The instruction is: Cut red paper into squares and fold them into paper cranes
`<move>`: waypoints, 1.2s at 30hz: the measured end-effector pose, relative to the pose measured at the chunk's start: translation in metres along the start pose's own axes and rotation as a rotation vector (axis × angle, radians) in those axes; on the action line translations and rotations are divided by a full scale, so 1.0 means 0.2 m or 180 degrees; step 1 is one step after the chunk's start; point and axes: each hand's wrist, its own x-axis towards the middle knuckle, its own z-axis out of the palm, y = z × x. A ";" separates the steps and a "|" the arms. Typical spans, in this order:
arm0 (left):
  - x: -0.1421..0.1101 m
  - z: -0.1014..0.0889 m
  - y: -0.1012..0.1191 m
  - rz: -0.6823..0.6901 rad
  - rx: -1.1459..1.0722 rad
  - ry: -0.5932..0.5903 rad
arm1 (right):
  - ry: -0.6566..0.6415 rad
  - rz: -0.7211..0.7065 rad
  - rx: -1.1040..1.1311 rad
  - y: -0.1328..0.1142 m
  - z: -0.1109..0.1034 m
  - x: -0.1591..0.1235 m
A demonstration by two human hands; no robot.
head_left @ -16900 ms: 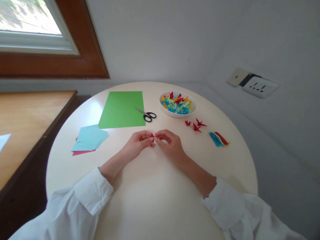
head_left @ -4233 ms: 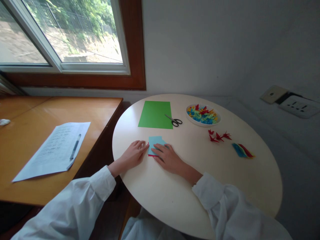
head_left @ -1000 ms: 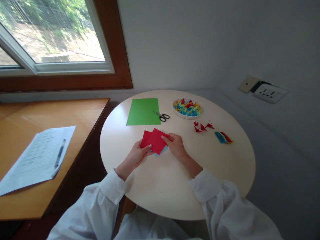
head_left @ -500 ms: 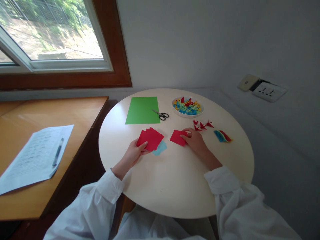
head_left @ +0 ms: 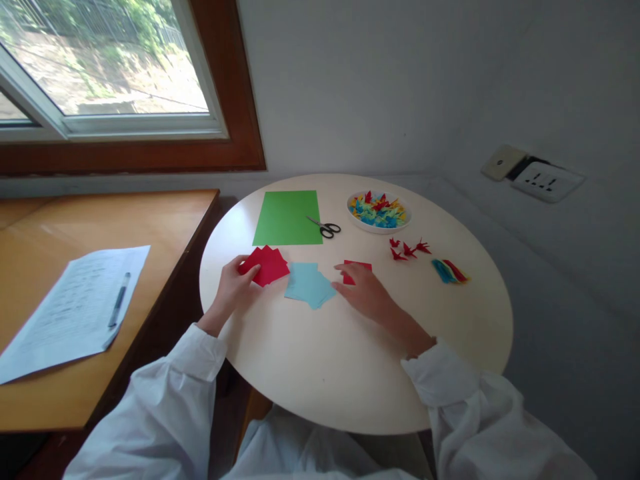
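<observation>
My left hand [head_left: 233, 288] grips a small stack of red paper squares [head_left: 267, 265] at the left side of the round cream table [head_left: 350, 360]. A stack of light blue squares [head_left: 309, 285] lies uncovered in the middle. My right hand [head_left: 363, 291] rests with fingers spread, reaching toward the blue stack and partly covering a single red square [head_left: 358, 266] that lies flat on the table.
A green sheet [head_left: 287, 217] and scissors [head_left: 326, 228] lie at the back. A white bowl [head_left: 399, 225] holds several coloured paper cranes; three red cranes [head_left: 409, 249] and coloured strips [head_left: 450, 271] lie to its right. A wooden desk [head_left: 75, 220] with paper [head_left: 65, 320] and pen stands left.
My left hand carried the red stack leftward, uncovering the blue squares. My right hand slid back from the single red square toward the blue stack.
</observation>
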 end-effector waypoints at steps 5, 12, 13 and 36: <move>0.04 -0.03 -0.07 0.0123 0.0502 0.0070 | -0.0476 -0.0382 0.0108 -0.19 0.15 0.01; 0.01 -0.03 -0.09 0.0231 0.0745 0.0033 | -0.0674 -0.0292 -0.0035 -0.22 0.20 0.11; 0.01 -0.03 -0.09 0.0276 0.0856 0.0035 | -0.0718 -0.0274 -0.0029 -0.22 0.20 0.12; -0.23 0.23 -0.10 0.2298 0.2203 -0.1384 | -0.0254 -0.0225 0.0856 -0.12 0.23 0.08</move>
